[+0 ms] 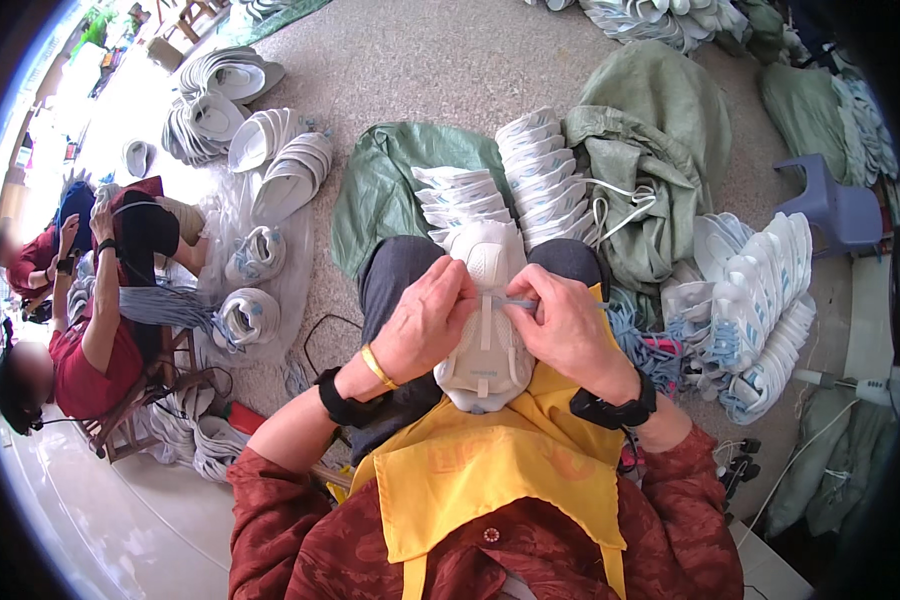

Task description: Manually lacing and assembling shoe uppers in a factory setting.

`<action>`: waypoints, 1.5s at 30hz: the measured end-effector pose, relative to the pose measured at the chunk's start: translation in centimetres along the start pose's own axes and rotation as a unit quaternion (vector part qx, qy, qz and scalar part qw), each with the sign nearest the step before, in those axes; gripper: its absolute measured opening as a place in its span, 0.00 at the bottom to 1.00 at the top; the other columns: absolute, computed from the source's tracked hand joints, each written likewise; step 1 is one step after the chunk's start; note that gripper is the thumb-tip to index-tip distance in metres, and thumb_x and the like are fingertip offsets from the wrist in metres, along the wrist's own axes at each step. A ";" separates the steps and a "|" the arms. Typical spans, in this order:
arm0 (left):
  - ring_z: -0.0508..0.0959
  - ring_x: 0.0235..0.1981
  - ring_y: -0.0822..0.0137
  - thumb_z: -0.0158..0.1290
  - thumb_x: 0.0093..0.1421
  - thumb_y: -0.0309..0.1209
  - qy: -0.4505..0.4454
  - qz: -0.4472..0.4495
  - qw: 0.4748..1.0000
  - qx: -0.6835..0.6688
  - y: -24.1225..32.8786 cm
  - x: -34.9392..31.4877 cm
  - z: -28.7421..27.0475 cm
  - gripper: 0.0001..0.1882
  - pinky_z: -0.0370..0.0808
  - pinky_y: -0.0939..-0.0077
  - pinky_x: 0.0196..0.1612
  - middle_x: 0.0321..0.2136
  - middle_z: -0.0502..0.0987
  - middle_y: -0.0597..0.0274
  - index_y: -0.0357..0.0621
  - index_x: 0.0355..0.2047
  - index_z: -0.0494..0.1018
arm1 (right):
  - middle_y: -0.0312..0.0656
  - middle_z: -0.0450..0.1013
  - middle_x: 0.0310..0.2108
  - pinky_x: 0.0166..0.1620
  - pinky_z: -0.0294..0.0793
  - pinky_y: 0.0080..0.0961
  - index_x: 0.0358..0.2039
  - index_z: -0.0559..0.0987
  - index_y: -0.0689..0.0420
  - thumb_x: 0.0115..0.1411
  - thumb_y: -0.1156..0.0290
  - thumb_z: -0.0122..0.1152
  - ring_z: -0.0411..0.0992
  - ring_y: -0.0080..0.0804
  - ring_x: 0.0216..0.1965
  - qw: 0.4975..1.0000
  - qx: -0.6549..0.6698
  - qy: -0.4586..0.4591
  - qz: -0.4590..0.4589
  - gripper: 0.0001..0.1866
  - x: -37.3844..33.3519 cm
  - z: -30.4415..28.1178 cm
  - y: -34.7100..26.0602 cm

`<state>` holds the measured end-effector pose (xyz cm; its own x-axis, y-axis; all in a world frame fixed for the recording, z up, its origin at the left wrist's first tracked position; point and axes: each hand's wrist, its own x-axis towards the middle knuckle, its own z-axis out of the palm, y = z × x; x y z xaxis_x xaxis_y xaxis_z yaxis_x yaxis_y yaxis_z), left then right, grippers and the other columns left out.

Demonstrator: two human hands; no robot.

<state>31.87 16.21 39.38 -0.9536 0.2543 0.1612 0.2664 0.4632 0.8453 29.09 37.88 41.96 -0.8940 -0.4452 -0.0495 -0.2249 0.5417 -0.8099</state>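
Observation:
A white shoe upper (482,366) lies over my lap, its rounded end toward me and its tongue (491,255) pointing away. A grey-blue shoelace (511,301) crosses the upper just below the tongue. At the upper's left edge, my left hand (422,318) is closed, thumb and fingers pinched together; its fingertips partly hide what they grip, which looks like the edge of the upper. On the other side my right hand (573,331) pinches the shoelace between thumb and bent forefinger.
Stacked white uppers (542,175) stand beyond my knees beside green sacking (390,180). Right are laced uppers (755,300), a bundle of blue laces (635,335) and a blue-grey stool (830,200). Two people in red work at left near more uppers (295,175). A yellow apron (500,470) covers me.

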 end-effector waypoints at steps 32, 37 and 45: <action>0.74 0.32 0.38 0.52 0.61 0.15 0.069 -0.031 0.976 0.205 -2.6 -4.4 -7.0 0.08 0.72 0.51 0.35 0.30 0.69 0.46 0.37 0.37 0.67 | 0.50 0.79 0.35 0.38 0.78 0.40 0.42 0.82 0.60 0.63 0.78 0.62 0.79 0.52 0.36 0.975 -0.170 0.131 -0.067 0.07 -3.2 -3.5 3.3; 0.74 0.32 0.38 0.53 0.62 0.16 0.057 -0.029 0.978 0.197 -2.0 -4.6 -8.3 0.07 0.72 0.53 0.34 0.30 0.69 0.46 0.38 0.38 0.68 | 0.52 0.79 0.35 0.40 0.77 0.41 0.42 0.82 0.63 0.64 0.79 0.61 0.78 0.54 0.37 0.974 -0.186 0.127 -0.010 0.07 -4.8 -5.9 5.6; 0.74 0.31 0.41 0.52 0.63 0.18 0.138 -0.063 0.933 0.326 -5.7 -6.7 -14.3 0.03 0.71 0.54 0.34 0.31 0.70 0.46 0.37 0.34 0.69 | 0.53 0.80 0.37 0.41 0.77 0.43 0.42 0.83 0.63 0.63 0.80 0.59 0.79 0.55 0.37 0.961 -0.219 0.160 0.059 0.09 -7.2 -9.6 12.0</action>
<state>34.73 -0.22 40.77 -0.9592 -0.0235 0.2818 0.0923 0.9160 0.3904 29.10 54.46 38.20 -0.9809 -0.1580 0.1132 -0.1933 0.8540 -0.4830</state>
